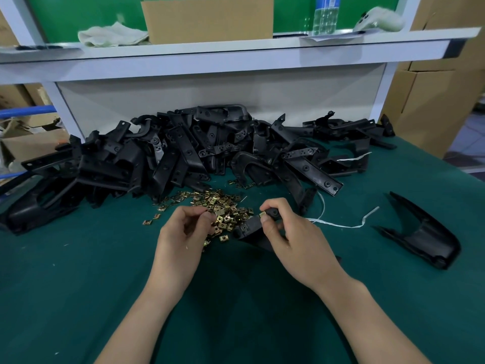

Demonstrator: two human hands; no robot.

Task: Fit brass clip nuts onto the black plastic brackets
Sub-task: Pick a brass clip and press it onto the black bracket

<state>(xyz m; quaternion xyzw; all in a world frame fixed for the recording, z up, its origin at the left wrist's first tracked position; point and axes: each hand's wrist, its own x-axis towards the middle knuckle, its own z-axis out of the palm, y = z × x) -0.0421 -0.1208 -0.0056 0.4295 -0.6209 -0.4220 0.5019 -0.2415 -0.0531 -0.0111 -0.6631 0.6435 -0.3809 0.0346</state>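
Observation:
A heap of brass clip nuts (223, 208) lies on the green mat in front of me. My right hand (288, 240) grips a black plastic bracket (250, 229), thumb and forefinger pinching a brass clip nut (262, 214) at the bracket's top tab. My left hand (183, 237) hovers at the near edge of the nut heap with fingers curled; its fingertips touch the nuts, and whether they pinch one is hidden. A big pile of black brackets (183, 153) fills the back of the table.
One black bracket (425, 232) lies apart at the right. A white plastic strip (338, 224) trails across the mat beside my right hand. A white shelf (236, 51) above carries a cardboard box (210, 19) and a cloth (110, 35). Cartons stand at the right.

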